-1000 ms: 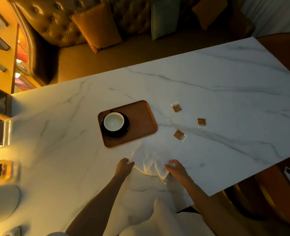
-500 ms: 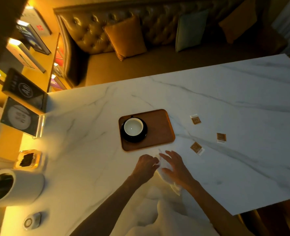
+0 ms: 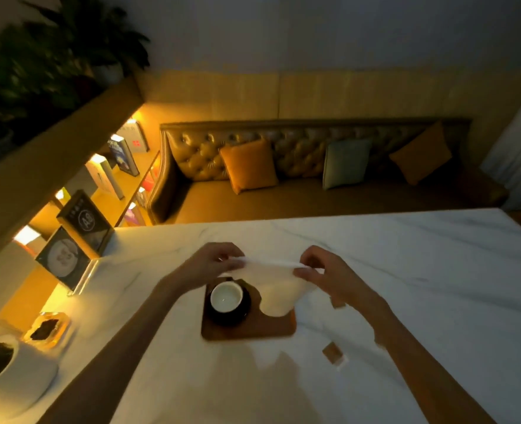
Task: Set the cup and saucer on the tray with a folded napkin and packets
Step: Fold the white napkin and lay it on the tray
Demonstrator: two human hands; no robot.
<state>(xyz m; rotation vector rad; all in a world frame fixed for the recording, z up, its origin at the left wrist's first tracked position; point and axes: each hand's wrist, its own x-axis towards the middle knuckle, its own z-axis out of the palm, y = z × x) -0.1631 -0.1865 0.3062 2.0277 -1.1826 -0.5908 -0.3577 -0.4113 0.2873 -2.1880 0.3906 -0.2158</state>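
Left hand: my left hand [image 3: 213, 264] sits at centre frame, just above the cup, fingers pinched shut on the left corner of the napkin [image 3: 279, 293].
Cup and saucer: the white cup [image 3: 226, 297] rests on its dark saucer [image 3: 244, 310], already on the left half of the wooden tray [image 3: 253, 330], below centre.
Napkin: held up in the air between both hands, its top edge stretched taut and running left to right; the loose body hangs down from that edge over the right half of the tray. Not folded yet, as far as I can judge.
Key relation: the free tray space lies straight under the hanging cloth, right of the cup; both hands are about equally near it, so I judge the fold can come down there.
Right hand: my right hand [image 3: 323, 273], right of centre, is closed on the other corner.
Packets: one packet [image 3: 332, 353] lies on the table at lower right, off the tray; another packet [image 3: 337, 304] peeks out beside my right wrist.
Surface: white marble table [image 3: 437, 270], flat and smooth.
Room: dim and amber-lit; bookshelf at left, tufted sofa with cushions across the upper middle.
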